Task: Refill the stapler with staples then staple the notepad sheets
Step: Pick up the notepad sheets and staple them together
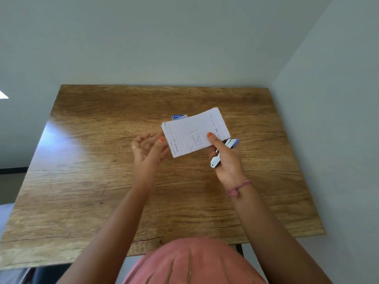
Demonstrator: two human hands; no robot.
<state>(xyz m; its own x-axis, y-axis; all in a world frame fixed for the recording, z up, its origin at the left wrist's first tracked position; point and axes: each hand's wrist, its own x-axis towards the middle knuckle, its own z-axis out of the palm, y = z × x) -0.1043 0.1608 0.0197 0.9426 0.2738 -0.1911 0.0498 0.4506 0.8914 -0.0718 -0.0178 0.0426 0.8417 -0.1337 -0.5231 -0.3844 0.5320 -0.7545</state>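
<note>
A small stack of lined notepad sheets (192,132) with handwriting is held up above the wooden table (102,160). My right hand (225,158) pinches the sheets' lower right part with the thumb on top. The same hand also grips a small white and blue stapler (222,154) in its palm. My left hand (149,148) hovers at the sheets' left edge, blurred, fingers loosely spread, one fingertip at the paper's edge. A small blue staple box (178,117) lies on the table behind the sheets, partly hidden.
The table stands in a corner, with a wall along its far edge and another close on its right. My lap in a pink garment (190,263) is at the near edge.
</note>
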